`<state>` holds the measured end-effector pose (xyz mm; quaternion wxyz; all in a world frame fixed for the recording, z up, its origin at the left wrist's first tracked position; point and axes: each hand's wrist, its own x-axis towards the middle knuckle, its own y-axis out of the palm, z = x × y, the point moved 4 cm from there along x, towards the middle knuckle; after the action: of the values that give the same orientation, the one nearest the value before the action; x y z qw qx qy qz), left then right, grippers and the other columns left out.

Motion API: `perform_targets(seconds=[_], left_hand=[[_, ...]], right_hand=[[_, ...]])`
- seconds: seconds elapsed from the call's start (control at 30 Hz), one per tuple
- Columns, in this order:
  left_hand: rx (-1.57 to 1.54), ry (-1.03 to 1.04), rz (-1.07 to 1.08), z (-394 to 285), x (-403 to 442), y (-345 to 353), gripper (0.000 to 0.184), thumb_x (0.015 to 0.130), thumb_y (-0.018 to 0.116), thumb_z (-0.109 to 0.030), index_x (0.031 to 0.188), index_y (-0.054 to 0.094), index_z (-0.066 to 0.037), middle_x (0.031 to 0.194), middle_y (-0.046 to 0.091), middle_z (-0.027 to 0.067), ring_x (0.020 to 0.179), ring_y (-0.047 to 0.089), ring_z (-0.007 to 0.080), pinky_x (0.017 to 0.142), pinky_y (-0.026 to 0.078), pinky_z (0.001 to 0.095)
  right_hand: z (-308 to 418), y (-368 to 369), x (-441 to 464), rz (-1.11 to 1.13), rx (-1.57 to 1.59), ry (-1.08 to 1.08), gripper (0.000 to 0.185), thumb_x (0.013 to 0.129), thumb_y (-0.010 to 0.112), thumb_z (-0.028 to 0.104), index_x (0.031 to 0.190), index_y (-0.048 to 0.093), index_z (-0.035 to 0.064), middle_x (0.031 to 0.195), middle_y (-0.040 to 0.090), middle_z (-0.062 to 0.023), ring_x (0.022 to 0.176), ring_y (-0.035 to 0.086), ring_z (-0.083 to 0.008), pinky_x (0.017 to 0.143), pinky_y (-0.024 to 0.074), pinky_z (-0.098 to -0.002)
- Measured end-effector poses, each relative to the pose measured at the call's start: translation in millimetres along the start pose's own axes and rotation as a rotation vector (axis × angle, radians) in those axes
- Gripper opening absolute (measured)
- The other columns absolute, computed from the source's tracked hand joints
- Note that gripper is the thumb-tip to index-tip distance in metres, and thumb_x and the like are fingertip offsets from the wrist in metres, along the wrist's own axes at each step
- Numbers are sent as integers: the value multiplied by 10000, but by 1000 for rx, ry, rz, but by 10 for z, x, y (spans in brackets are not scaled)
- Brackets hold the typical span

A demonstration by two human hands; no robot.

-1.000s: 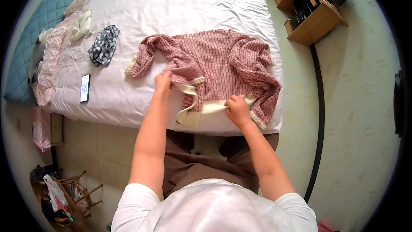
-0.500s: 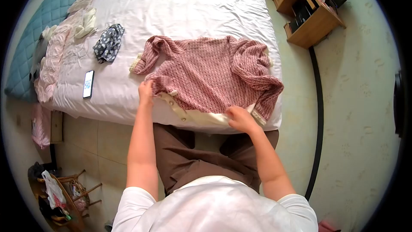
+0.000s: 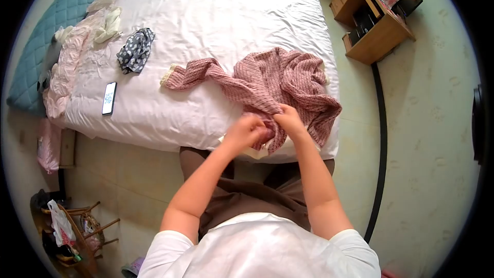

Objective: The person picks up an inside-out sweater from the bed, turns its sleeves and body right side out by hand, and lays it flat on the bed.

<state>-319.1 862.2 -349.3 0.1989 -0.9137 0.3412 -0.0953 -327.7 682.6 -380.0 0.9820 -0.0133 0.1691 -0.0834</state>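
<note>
A pink knitted sweater (image 3: 262,74) with cream trim lies bunched near the front edge of the bed. My left hand (image 3: 248,132) is closed on its lower part, where folds and some cream trim show beneath the fingers. Just to the right, my right hand (image 3: 288,120) pinches the knit. One sleeve stretches out to the left with its cream cuff on the sheet; the other is crumpled on the right side. The sweater's lower edge is partly hidden by my hands.
On the white bed sheet (image 3: 206,15) lie a phone (image 3: 109,98), a grey dotted cloth (image 3: 136,50) and a cream cloth (image 3: 108,25). A wooden desk (image 3: 378,36) stands back right. At lower left is a wooden rack (image 3: 77,231) with bags.
My left hand has moved right, carrying the sweater's left lower side over towards my right hand. The body is now gathered and the left sleeve is drawn out. My right hand has shifted slightly up.
</note>
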Motion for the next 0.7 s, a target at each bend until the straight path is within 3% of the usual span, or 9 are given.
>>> perform_targets(seconds=[0.1, 0.13, 0.27, 0.33, 0.4, 0.43, 0.5, 0.6, 0.7], left_hand=[[687, 187, -495, -74, 278, -432, 376, 738, 719, -162, 1089, 595, -108, 1081, 608, 89, 1080, 529, 277, 993, 340, 469], [935, 171, -540, -94, 379, -451, 373, 731, 724, -176, 1079, 605, -118, 1111, 602, 89, 1132, 505, 276, 1040, 277, 520], [995, 307, -361, 221, 692, -228, 307, 712, 711, -151, 1007, 632, -126, 1027, 629, 119, 1069, 543, 306, 1059, 184, 584], [838, -160, 55, 287, 807, -102, 253, 698, 684, -118, 947, 637, -118, 904, 647, 138, 950, 583, 339, 993, 327, 534], [637, -87, -205, 126, 686, 79, 215, 702, 657, -96, 915, 632, -84, 790, 636, 151, 826, 602, 344, 846, 450, 474], [541, -39, -195, -39, 618, 165, 222, 718, 642, -99, 936, 622, -61, 821, 641, 162, 824, 607, 348, 724, 482, 452], [326, -128, -147, -123, 512, 459, 193, 734, 626, -97, 912, 621, -23, 834, 635, 204, 819, 605, 392, 719, 472, 487], [92, -18, 36, -308, 360, 762, 227, 804, 607, -146, 972, 612, 7, 897, 621, 235, 865, 576, 423, 743, 462, 478], [59, 87, 249, -508, 284, 622, 218, 821, 595, -131, 990, 636, 1, 923, 652, 195, 884, 621, 342, 787, 483, 400]], right_hand=[[16, -318, -282, -42, 66, 56, 373, 732, 507, -40, 1088, 618, -27, 919, 648, -43, 803, 583, -121, 734, 457, -245], [9, -369, -362, 18, 43, 114, 378, 736, 504, -38, 1098, 613, -31, 931, 644, -39, 811, 577, -112, 741, 452, -241], [-53, -511, -478, 139, -70, 168, 358, 764, 521, -14, 1113, 595, -51, 968, 625, -34, 816, 553, -85, 747, 446, -237], [-73, -525, -353, 183, -26, 103, 460, 774, 585, 6, 1227, 523, -46, 1095, 628, -116, 979, 595, -133, 845, 455, -257], [163, -484, -192, -154, -298, -59, 641, 771, 693, 208, 1291, 440, -68, 1058, 644, -158, 965, 619, -215, 832, 468, -290], [341, -378, -127, -159, -293, -58, 641, 771, 693, 208, 1291, 440, -68, 1058, 644, -158, 965, 619, -215, 832, 468, -290], [645, -149, -4, -72, -704, 109, 882, 701, 756, 344, 1343, 341, -96, 1102, 609, -248, 1041, 605, -308, 872, 475, -332], [490, -7, 256, -35, -1039, 146, 885, 686, 752, 378, 1306, 366, -121, 1092, 597, -268, 1024, 601, -335, 863, 482, -364], [172, -282, 349, -133, -1052, -9, 550, 740, 655, 191, 1200, 469, -46, 1038, 613, -247, 970, 599, -370, 844, 469, -416]])
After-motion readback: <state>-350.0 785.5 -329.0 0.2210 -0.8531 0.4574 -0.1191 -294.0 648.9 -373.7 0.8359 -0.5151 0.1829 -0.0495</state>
